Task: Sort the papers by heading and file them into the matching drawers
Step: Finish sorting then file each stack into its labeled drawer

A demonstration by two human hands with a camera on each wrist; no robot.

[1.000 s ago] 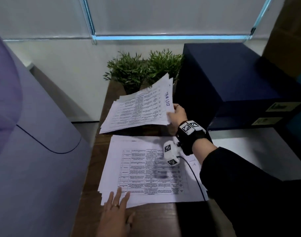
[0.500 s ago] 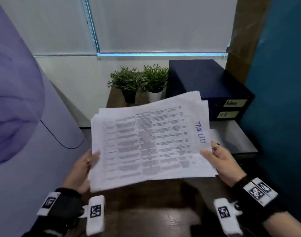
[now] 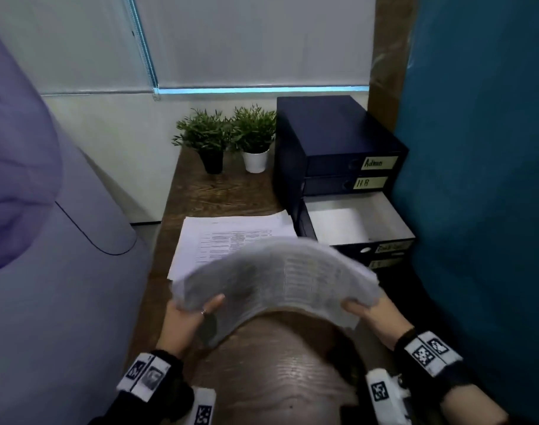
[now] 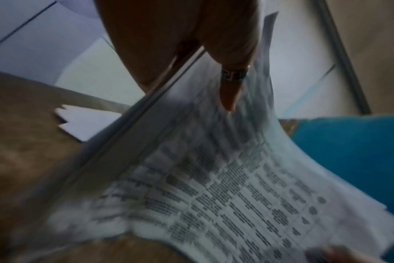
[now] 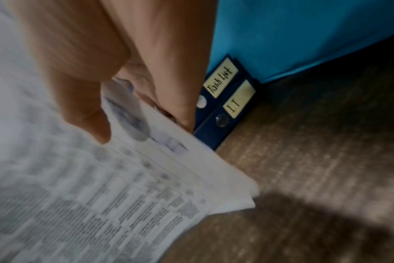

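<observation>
I hold a stack of printed papers (image 3: 277, 277) bowed upward above the wooden desk (image 3: 280, 375). My left hand (image 3: 188, 317) grips its left edge, thumb (image 4: 231, 92) on top. My right hand (image 3: 372, 314) grips the right edge, thumb (image 5: 88, 113) over the sheets (image 5: 101, 195). A second pile of papers (image 3: 231, 234) lies flat further back. The dark blue drawer unit (image 3: 332, 142) stands at the right, with its third drawer (image 3: 357, 222) pulled out and white sheets inside. Labels read Admin (image 3: 378, 162), HR (image 3: 369, 182), Task List (image 5: 220, 80) and IT (image 5: 236, 101).
Two potted plants (image 3: 228, 136) stand at the back of the desk beside the drawer unit. A teal panel (image 3: 483, 179) closes the right side. A pale lilac curved surface (image 3: 47, 271) fills the left. A window blind (image 3: 256, 41) hangs behind.
The stack was lifted off the desk by the right hand, the left hand joined it, and now both hands have lowered it and bent it into an arch near the open drawer.
</observation>
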